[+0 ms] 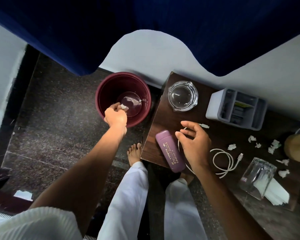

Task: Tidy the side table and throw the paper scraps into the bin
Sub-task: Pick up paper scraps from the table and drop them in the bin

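Note:
My left hand (115,116) reaches over the near rim of the maroon bin (100,94) on the floor, its fingers pinched on a small white paper scrap (123,106). Another scrap (139,100) lies at the bin's bottom. My right hand (194,142) hovers with spread fingers over the dark wooden side table (161,125), above a white cable (222,160) and beside a purple bottle (170,151) lying flat. Several crumpled paper scraps (231,146) are scattered over the table's right part.
A glass ashtray (183,96) and a grey-white organiser box (235,108) stand at the table's back. A glass holder with white napkins (260,181) and a tan round object (297,147) are at the right. A blue curtain hangs behind. My bare feet stand by the table.

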`<state>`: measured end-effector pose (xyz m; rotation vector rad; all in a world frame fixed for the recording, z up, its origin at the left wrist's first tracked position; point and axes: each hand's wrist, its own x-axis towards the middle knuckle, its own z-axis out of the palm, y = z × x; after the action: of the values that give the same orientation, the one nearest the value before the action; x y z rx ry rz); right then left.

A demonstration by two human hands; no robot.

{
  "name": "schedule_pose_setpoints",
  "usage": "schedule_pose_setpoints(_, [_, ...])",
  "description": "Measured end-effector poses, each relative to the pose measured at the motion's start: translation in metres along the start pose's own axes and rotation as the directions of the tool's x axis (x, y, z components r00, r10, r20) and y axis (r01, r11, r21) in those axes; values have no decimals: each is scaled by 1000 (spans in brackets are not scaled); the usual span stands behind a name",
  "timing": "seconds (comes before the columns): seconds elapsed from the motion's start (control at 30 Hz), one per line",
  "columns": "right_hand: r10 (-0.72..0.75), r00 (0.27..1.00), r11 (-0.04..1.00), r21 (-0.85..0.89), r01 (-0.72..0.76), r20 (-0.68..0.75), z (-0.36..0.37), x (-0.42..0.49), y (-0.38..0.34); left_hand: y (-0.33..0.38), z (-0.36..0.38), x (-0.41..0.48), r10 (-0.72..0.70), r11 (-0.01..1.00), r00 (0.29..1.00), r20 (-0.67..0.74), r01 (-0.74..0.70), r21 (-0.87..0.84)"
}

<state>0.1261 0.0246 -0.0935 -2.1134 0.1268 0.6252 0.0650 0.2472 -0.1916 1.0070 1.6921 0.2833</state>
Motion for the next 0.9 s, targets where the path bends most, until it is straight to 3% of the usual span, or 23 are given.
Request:
schedule_pose_setpoints(0.33, [95, 993, 995, 44, -92, -64, -8, -10, 13, 7, -11, -16, 10, 1000, 998, 61, -9, -8])
schedule_pose_setpoints(0.63, [83, 986, 996, 54, -76, -143, -55, -17, 24, 11, 1, -124, 177, 980, 927, 330, -134, -149])
schedule_pose_setpoints(0.9, [15, 978, 933, -349, -88, -207, -130, 7, 49, -19, 39, -224, 145, 989, 845, 515, -113, -93])
